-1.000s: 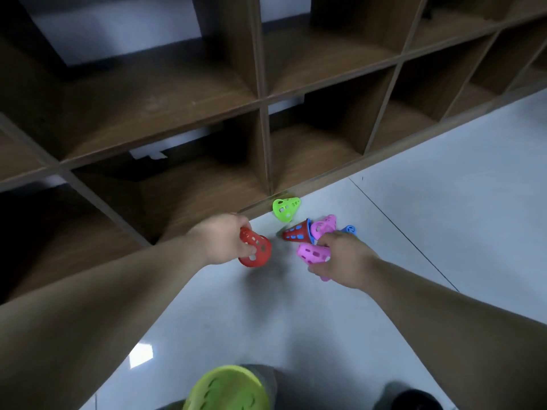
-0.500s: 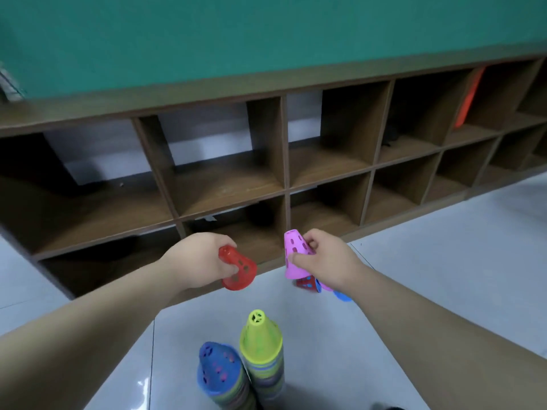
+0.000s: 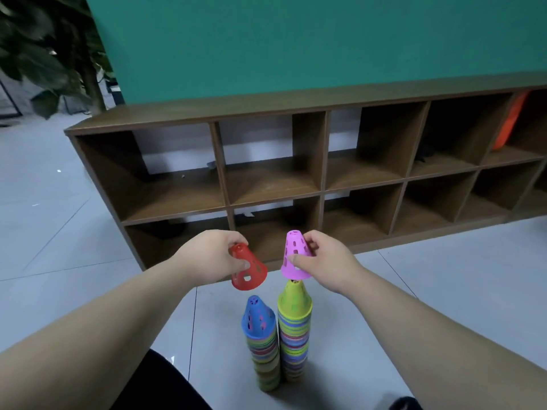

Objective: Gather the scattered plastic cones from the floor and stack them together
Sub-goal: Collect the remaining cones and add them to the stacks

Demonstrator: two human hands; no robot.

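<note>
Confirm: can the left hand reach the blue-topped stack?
Probably yes: the left hand holds the red cone above the blue-topped stack, whose tip is bare; the right hand holds a pink cone over the green-topped stack.

A red perforated cone (image 3: 247, 269), a pink perforated cone (image 3: 294, 255), a blue-topped stack (image 3: 262, 341) and a yellow-green-topped stack (image 3: 294, 329) with multicoloured striped rims, a brown cubby shelf (image 3: 322, 161), a teal wall (image 3: 296, 39).

Bare forearms (image 3: 118, 315), left hand (image 3: 211, 257), right hand (image 3: 328, 261), black trouser leg (image 3: 165, 386), dark shoe (image 3: 405, 404)
</note>
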